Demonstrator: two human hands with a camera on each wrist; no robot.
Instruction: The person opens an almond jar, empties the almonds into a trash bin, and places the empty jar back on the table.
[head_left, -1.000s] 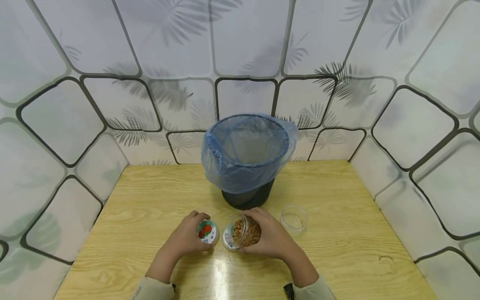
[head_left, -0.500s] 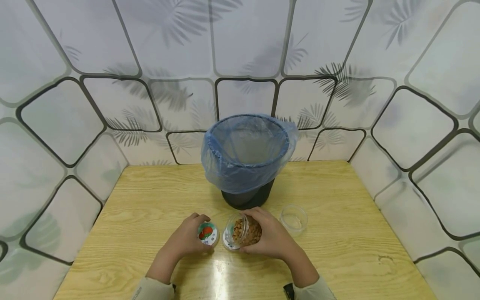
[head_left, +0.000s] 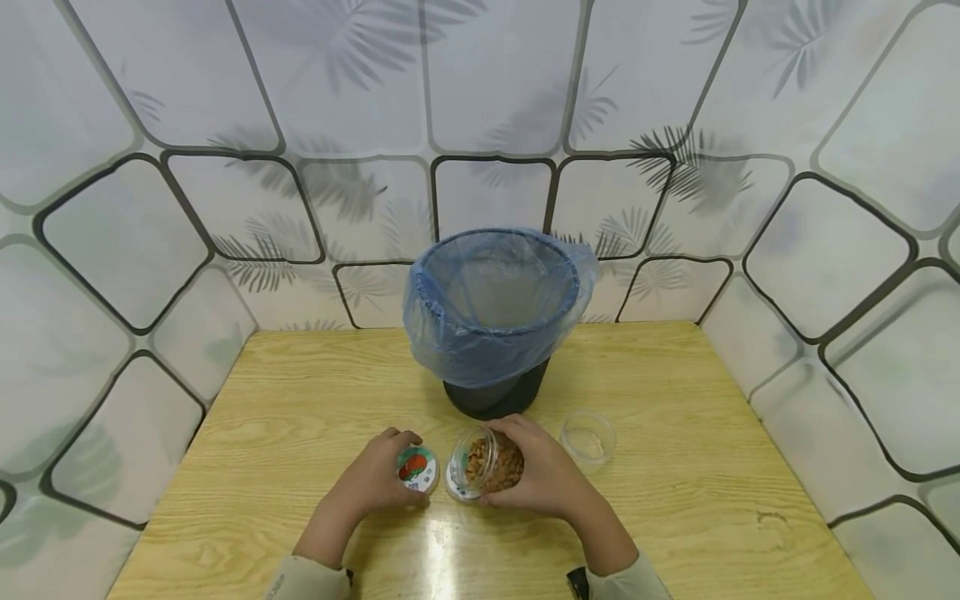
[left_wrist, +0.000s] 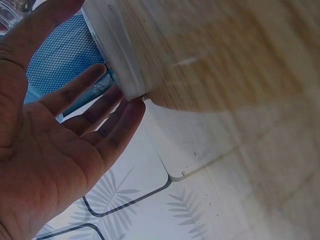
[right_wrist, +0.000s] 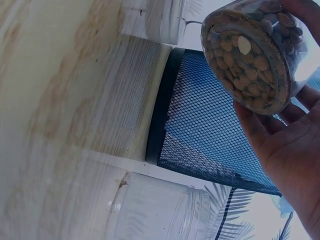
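In the head view my left hand (head_left: 381,472) has thumb and fingers around the edge of a round lid (head_left: 417,467) with a red and green picture. The lid's pale rim (left_wrist: 122,55) touches my fingertips in the left wrist view. My right hand (head_left: 538,471) grips a clear jar of nuts (right_wrist: 247,65), which look like almonds. This jar is tilted, its mouth toward the left. Under its mouth are clear plastic and a white and green printed disc (head_left: 459,486); how they overlap I cannot tell.
Behind my hands stands a dark mesh bin (head_left: 498,392) lined with a blue plastic bag (head_left: 480,354). An open clear jar (head_left: 587,437) stands right of my right hand. Another clear jar (right_wrist: 172,20) shows at the top of the right wrist view. Patterned walls (head_left: 495,75) border the table.
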